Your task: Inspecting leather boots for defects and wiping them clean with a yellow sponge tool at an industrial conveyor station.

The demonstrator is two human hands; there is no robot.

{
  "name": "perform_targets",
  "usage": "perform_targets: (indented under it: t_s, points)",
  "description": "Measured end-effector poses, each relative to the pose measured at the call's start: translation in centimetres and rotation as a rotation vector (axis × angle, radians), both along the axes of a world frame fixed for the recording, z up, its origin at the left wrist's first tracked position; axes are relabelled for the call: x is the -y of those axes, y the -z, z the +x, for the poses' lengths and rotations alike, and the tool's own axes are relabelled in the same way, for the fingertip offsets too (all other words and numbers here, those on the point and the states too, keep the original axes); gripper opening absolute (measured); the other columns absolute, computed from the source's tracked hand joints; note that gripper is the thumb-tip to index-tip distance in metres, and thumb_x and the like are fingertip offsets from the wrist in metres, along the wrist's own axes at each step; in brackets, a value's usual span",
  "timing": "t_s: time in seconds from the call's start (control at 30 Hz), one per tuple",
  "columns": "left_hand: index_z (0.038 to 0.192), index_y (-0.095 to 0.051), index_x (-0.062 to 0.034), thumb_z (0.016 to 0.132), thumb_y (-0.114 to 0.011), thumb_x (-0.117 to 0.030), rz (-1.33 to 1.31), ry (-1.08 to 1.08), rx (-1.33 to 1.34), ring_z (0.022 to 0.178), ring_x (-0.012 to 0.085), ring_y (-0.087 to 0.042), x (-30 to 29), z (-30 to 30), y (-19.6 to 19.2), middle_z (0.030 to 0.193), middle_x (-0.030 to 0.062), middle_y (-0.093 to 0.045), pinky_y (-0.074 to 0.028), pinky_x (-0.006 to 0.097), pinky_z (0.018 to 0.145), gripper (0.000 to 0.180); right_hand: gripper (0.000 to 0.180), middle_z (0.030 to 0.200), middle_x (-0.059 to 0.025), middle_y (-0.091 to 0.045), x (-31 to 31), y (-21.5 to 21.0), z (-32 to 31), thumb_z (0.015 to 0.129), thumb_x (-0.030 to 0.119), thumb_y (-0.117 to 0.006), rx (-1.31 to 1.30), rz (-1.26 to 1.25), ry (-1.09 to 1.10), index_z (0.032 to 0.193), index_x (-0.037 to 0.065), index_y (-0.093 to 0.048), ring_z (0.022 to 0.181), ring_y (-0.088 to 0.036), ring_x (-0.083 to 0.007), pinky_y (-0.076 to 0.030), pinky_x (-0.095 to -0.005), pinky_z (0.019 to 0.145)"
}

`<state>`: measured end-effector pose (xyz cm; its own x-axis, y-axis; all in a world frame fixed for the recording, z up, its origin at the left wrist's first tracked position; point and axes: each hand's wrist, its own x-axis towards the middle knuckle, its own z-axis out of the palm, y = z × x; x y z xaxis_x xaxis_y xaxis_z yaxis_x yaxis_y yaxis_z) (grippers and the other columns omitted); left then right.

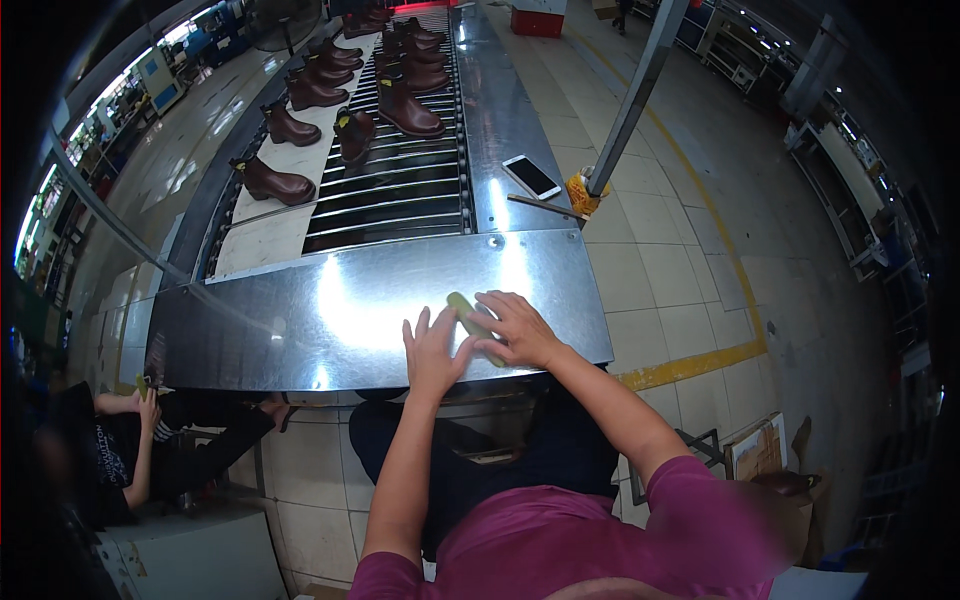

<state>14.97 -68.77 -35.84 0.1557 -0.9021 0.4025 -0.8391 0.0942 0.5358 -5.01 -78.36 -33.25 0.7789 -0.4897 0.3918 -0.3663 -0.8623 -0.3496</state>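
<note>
A pale green oblong piece (461, 304) lies slantwise on the shiny metal table end (250, 330), between my hands; its exact kind I cannot make out. My right hand (518, 328) lies over it from the right, fingers and thumb bent onto it and covering its middle. From the left, my left hand (431, 350) reaches its side with the thumb and forefinger, the other fingers stretched out over the metal. The lower end of the piece shows below my right thumb, close to the table's near edge.
Brown ankle boots (408, 108) stand in rows on the roller conveyor (390, 200) ahead. A phone (531, 177) rests on the right metal rim, beside a post (640, 95). At the lower left, another person's hands (147, 408) hold a small yellow-green thing.
</note>
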Motion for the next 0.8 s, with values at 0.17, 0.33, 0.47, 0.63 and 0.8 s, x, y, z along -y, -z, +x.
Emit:
perform_targets:
  t_s: [0.17, 0.33, 0.47, 0.63, 0.8]
  points:
    - [0.136, -0.066, -0.0140, 0.099, -0.066, -0.034, 0.067, 0.161, -0.020, 0.141, 0.0436, -0.049, -0.3, 0.9, -0.1, 0.136, 0.0090, -0.069, -0.021, 0.067, 0.121, 0.042, 0.055, 0.155, -0.0217, -0.048, -0.1, -0.1, 1.1, 0.097, 0.050, -0.066, -0.045, -0.081, 0.006, 0.131, 0.008, -0.065, 0.146, -0.041, -0.0437, -0.035, -0.0544, 0.117]
    - [0.132, -0.069, -0.0125, 0.099, -0.066, -0.037, 0.051, 0.229, 0.036, 0.142, 0.0427, -0.048, -0.4, 0.2, -0.7, 0.140, 0.0096, -0.067, -0.021, 0.066, 0.121, 0.041, 0.053, 0.144, -0.0209, -0.054, -0.1, 0.3, 1.0, 0.096, 0.048, -0.067, -0.107, -0.044, 0.253, 0.125, 0.003, -0.066, 0.139, -0.046, -0.0420, -0.035, -0.0563, 0.115]
    - [0.129, -0.068, -0.0058, 0.095, -0.071, -0.026, -0.041, 0.099, 0.025, 0.137, 0.0423, -0.053, -0.2, 0.0, 0.2, 0.137, 0.0171, -0.066, -0.035, 0.058, 0.117, 0.040, 0.050, 0.124, -0.0170, -0.065, -0.2, -0.1, 0.9, 0.093, 0.042, -0.071, -0.079, 0.038, 0.298, 0.121, 0.002, -0.067, 0.121, -0.058, -0.0361, -0.041, -0.0542, 0.105]
    - [0.119, -0.069, -0.0025, 0.093, -0.074, -0.011, -0.249, -0.281, -0.213, 0.132, 0.0441, -0.057, 0.5, 0.7, 2.4, 0.133, 0.0229, -0.065, -0.046, 0.050, 0.111, 0.027, 0.051, 0.129, -0.0152, -0.069, -0.4, 0.1, 0.5, 0.089, 0.035, -0.080, 0.104, 0.058, -0.003, 0.130, 0.006, -0.068, 0.121, -0.064, -0.0350, -0.052, -0.0430, 0.102]
    - [0.100, -0.069, -0.0006, 0.093, -0.076, -0.024, -0.126, -0.147, -0.142, 0.134, 0.0481, -0.052, 0.2, 0.6, 1.9, 0.132, 0.0248, -0.065, -0.040, 0.056, 0.113, 0.025, 0.053, 0.136, -0.0139, -0.068, -0.2, -0.4, 0.2, 0.093, 0.037, -0.075, -0.008, 0.031, -0.161, 0.137, 0.010, -0.066, 0.133, -0.057, -0.0360, -0.045, -0.0471, 0.113]
